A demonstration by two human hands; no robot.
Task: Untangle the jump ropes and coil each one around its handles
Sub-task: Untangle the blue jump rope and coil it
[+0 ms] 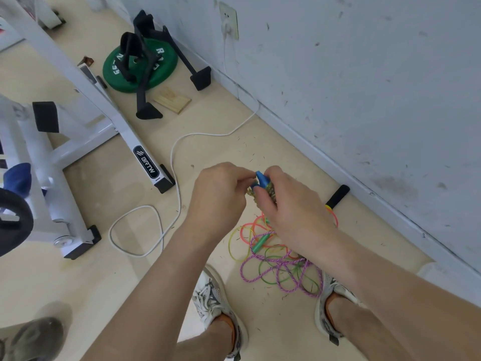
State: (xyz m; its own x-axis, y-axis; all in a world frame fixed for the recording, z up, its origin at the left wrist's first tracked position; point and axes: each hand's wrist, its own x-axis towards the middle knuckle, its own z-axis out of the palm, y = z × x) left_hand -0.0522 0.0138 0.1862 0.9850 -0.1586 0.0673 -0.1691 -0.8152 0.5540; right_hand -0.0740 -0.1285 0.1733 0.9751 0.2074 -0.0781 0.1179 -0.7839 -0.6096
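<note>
Rope point(271, 191) round blue handles point(261, 178) is mostly hidden by right hand point(294, 207).

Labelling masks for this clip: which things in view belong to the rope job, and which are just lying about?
Job: blue-handled rope, held in left hand and right hand; rope tangle on the floor; green handle; black handle by the wall.

Lying about: green weight plate; white cable; wooden block; white machine frame.
</note>
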